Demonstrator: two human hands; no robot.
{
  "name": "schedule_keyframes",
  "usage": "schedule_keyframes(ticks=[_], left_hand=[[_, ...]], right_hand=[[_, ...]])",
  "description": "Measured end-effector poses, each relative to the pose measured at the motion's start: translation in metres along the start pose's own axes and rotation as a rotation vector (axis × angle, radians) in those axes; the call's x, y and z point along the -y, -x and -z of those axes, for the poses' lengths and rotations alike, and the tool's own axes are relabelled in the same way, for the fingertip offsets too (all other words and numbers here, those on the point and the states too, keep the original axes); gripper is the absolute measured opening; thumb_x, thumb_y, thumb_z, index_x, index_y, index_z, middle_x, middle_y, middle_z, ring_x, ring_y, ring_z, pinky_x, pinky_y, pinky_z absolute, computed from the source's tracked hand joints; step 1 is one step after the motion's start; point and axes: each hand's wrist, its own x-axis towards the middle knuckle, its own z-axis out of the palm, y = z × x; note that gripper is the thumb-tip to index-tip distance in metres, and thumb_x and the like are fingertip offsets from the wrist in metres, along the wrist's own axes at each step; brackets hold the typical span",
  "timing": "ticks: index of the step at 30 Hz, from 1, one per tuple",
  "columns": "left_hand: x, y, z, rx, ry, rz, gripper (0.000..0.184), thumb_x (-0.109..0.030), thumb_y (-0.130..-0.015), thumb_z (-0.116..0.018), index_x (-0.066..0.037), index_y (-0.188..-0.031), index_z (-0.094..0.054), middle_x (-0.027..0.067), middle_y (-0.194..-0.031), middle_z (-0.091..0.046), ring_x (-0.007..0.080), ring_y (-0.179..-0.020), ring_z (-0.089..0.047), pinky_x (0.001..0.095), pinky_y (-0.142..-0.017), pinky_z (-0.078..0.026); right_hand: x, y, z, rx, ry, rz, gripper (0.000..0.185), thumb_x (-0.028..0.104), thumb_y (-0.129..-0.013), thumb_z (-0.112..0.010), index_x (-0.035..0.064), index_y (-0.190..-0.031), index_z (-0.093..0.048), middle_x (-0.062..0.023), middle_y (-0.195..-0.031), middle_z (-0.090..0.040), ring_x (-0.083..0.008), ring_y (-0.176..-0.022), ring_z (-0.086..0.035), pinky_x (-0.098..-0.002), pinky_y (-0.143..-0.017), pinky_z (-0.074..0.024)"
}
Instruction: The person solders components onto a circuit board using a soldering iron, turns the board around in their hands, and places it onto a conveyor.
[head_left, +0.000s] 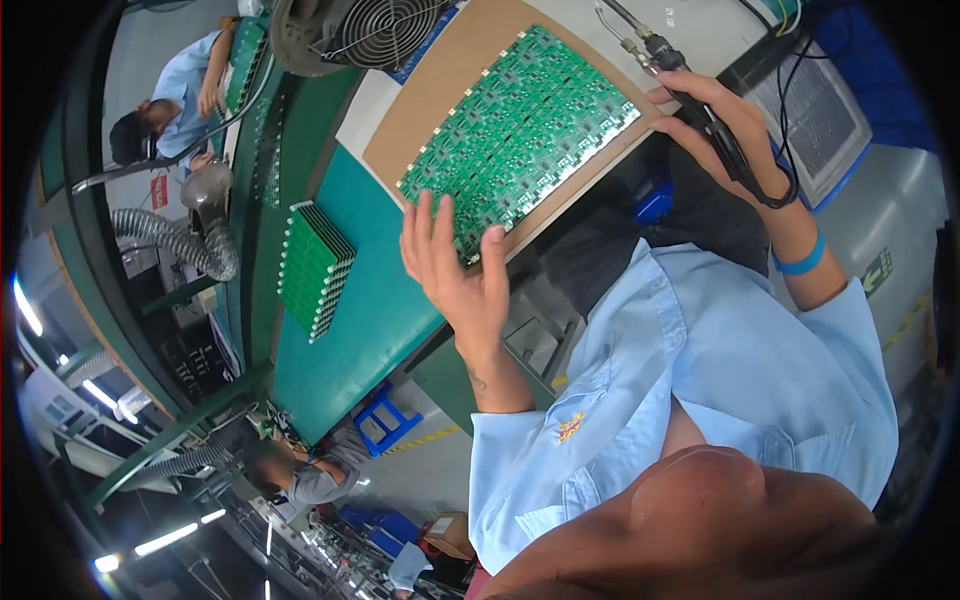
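A wide green circuit board panel (530,130), packed with small components, lies on a brown board (420,110) in front of me. My left hand (455,260) is at the panel's near left corner, its fingers stretched and spread, with the fingertips and thumb at the panel's edge. In my right hand (725,120) is a black corded soldering iron (705,125), gripped along its handle. Its thin metal end and a second slim metal tube point up and away, beyond the panel's right end. A blue band circles my right wrist.
Several green circuit boards stand in a stack (315,270) on the teal mat (385,290) to the left. A round fan grille (385,30) is at the back. A flexible duct (175,235) and a co-worker (180,95) are farther left. The iron's cable (790,110) hangs at right.
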Motion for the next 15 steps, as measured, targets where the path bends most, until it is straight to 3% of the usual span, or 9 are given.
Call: schedule_keyframes(ticks=[3,6,8,15], left_hand=[[-0.027,-0.011,-0.009,0.065,-0.002,-0.118,0.053,-0.019,-0.094,-0.083,-0.004,-0.143,-0.070,0.0143,-0.153,-0.067,0.0378,-0.150,-0.054,0.0512,-0.124,-0.041],[-0.051,-0.024,-0.023,0.134,0.037,-0.142,0.050,-0.019,-0.090,-0.087,-0.006,-0.136,-0.075,0.0122,-0.149,-0.070,0.0375,-0.148,-0.057,0.0507,-0.124,-0.041],[-0.062,-0.030,-0.035,0.196,0.090,-0.190,0.046,-0.023,-0.092,-0.084,-0.010,-0.135,-0.075,0.0100,-0.151,-0.067,0.0355,-0.151,-0.053,0.0580,-0.128,-0.031],[-0.086,-0.060,-0.075,0.199,0.139,-0.272,0.039,-0.020,-0.093,-0.083,-0.008,-0.129,-0.077,0.0116,-0.145,-0.071,0.0370,-0.147,-0.056,0.0577,-0.126,-0.034]], right_hand=[[0.000,0.002,-0.002,-0.018,-0.028,-0.010,0.049,0.002,-0.094,-0.084,0.0054,-0.141,-0.070,-0.0108,-0.118,-0.081,-0.0206,-0.099,-0.079,-0.0312,-0.088,-0.0626],[-0.002,0.003,-0.003,-0.019,-0.022,-0.013,0.050,0.001,-0.093,-0.084,0.0035,-0.141,-0.069,-0.0115,-0.122,-0.080,-0.0218,-0.100,-0.078,-0.0322,-0.089,-0.0618],[-0.004,0.005,-0.004,-0.018,-0.024,-0.022,0.050,-0.001,-0.093,-0.084,0.0015,-0.140,-0.068,-0.0122,-0.126,-0.079,-0.0231,-0.100,-0.077,-0.0331,-0.091,-0.0611],[0.004,0.000,0.001,-0.074,-0.009,0.001,0.045,0.000,-0.096,-0.080,0.0040,-0.140,-0.071,-0.0110,-0.121,-0.079,-0.0189,-0.097,-0.076,-0.0301,-0.088,-0.0608]])
